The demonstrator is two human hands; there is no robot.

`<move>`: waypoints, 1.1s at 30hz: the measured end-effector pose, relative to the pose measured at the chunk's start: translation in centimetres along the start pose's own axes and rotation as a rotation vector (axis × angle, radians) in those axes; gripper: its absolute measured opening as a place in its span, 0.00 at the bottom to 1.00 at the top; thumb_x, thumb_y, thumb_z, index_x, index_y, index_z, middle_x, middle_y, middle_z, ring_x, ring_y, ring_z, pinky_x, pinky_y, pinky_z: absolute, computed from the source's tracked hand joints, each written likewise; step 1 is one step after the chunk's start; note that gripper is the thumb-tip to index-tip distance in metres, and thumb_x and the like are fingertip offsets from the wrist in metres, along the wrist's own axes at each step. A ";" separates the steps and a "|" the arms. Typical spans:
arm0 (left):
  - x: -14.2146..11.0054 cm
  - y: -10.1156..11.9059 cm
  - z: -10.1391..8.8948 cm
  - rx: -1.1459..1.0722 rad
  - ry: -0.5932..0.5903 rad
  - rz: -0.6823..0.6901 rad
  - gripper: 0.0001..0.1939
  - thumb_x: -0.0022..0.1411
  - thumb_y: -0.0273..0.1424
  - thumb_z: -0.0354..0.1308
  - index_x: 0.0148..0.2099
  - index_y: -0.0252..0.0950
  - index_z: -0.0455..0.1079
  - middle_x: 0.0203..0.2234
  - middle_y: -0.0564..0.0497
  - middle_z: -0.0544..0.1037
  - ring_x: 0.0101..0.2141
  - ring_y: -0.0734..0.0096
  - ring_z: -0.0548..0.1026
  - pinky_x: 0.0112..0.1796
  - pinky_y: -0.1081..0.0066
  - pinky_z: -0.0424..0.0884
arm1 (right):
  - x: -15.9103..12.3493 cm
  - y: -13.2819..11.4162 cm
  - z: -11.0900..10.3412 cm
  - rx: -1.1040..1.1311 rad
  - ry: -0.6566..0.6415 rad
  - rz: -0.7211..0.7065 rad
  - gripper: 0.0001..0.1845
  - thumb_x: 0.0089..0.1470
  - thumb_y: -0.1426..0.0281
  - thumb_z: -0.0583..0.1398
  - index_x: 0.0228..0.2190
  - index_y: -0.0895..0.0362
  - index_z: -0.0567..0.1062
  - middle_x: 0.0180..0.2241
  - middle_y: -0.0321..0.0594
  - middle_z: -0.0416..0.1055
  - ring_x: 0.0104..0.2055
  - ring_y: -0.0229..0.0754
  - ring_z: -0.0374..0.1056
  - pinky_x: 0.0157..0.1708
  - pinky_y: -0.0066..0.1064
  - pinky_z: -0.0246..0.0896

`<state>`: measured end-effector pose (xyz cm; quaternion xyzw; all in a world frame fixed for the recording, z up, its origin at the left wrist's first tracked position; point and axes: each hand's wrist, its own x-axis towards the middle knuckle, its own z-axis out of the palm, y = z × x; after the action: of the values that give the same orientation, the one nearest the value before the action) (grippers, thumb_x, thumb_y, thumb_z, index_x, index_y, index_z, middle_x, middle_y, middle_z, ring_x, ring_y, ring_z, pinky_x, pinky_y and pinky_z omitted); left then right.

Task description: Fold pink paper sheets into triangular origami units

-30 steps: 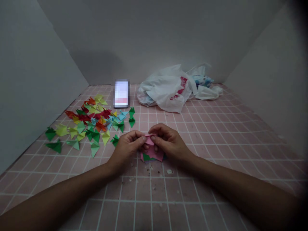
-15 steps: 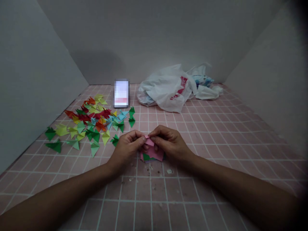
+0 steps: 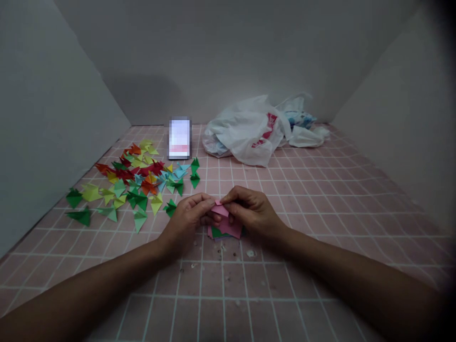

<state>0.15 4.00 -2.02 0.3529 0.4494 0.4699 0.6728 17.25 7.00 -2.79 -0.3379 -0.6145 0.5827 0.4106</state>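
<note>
Between my two hands is a small folded piece of pink origami paper (image 3: 220, 209), held just above a stack of coloured paper squares (image 3: 231, 230). My left hand (image 3: 188, 217) pinches the paper's left side with thumb and fingers. On the other side, my right hand (image 3: 251, 209) grips the top right edge between thumb and forefinger. Pink and green sheets show in the stack under the fingers; its upper part is hidden by the hands. Just left of my left hand lies a dark green paper crane (image 3: 170, 207).
Many folded paper cranes (image 3: 137, 178) in red, yellow, green and blue spread over the left of the pink tiled surface (image 3: 302, 285). A lit phone (image 3: 179, 138) with a blurred screen stands behind them. White plastic bags (image 3: 245, 128) lie by the back wall; walls rise on both sides.
Both hands keep their hold on the pink paper. The left thumb and fingers have shifted slightly along it; everything else stays put.
</note>
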 end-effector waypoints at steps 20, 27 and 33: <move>-0.7 0.3 -0.1 0.461 0.073 0.442 0.08 0.63 0.31 0.61 0.32 0.33 0.73 0.21 0.54 0.78 0.23 0.77 0.77 0.27 0.80 0.74 | -0.6 -0.8 0.3 0.013 0.001 -0.053 0.06 0.56 0.67 0.63 0.32 0.57 0.72 0.26 0.32 0.67 0.24 0.33 0.65 0.23 0.25 0.60; -0.6 0.0 -0.2 0.584 0.074 0.598 0.04 0.62 0.29 0.63 0.39 0.33 0.76 0.27 0.52 0.81 0.26 0.75 0.81 0.30 0.79 0.77 | -0.7 -0.5 0.5 -0.028 0.027 -0.033 0.07 0.58 0.66 0.62 0.31 0.58 0.72 0.21 0.31 0.68 0.21 0.32 0.64 0.20 0.24 0.58; -0.4 -0.1 -0.7 0.768 0.097 0.732 0.05 0.63 0.29 0.62 0.39 0.33 0.77 0.27 0.50 0.81 0.26 0.74 0.80 0.28 0.77 0.76 | -0.7 -0.6 0.5 -0.035 0.023 -0.067 0.08 0.58 0.67 0.62 0.30 0.58 0.72 0.21 0.31 0.68 0.21 0.31 0.64 0.21 0.24 0.58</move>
<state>-0.56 3.64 -2.21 0.6855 0.4672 0.4912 0.2656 17.11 6.10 -2.21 -0.3310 -0.6310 0.5537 0.4309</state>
